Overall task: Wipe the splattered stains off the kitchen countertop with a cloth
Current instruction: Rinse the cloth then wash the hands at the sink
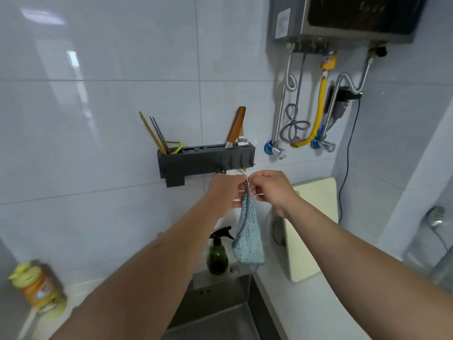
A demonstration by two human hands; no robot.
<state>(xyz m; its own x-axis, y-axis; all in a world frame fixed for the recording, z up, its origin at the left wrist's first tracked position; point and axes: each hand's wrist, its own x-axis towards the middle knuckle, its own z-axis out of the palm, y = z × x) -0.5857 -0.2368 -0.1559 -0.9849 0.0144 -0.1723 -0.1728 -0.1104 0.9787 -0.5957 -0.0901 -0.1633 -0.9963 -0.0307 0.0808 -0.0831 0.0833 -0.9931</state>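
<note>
A light blue cloth with a dark stitched edge hangs down just under the hooks of a dark wall rack. My left hand and my right hand are both raised to its top corner. Each hand pinches the cloth's top edge or its white hanging loop, fingers curled. The white countertop runs to the right of the steel sink; no stains are clear from here.
A dark green spray bottle stands behind the sink. A pale cutting board leans on the wall at right. The rack holds chopsticks and a wooden-handled knife. An orange bottle stands at far left. A water heater with hoses hangs above.
</note>
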